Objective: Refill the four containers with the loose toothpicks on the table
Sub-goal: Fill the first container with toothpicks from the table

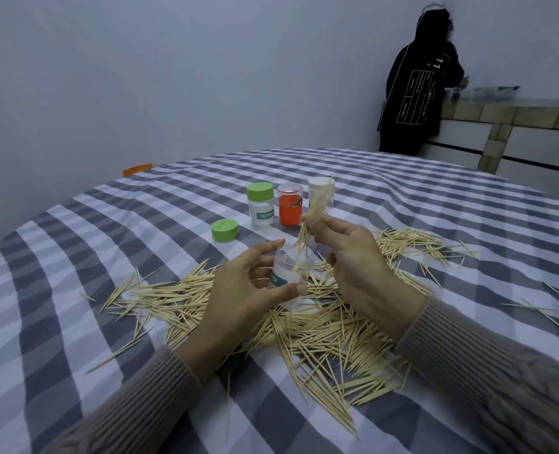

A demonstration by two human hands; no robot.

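Your left hand (239, 290) wraps the open clear container (291, 273) above the loose toothpicks (320, 339) on the bench; your right hand (353, 257), at 1 o'clock, pinches a fanned bundle (311, 221). Splayed tips may miss the rim. Three containers (288, 204) wait at 12 o'clock.

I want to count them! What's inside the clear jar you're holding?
The open clear jar in the left hand shows a few toothpick tips going in from the bunch the right hand pinches. Fingers and the label hide its bottom.
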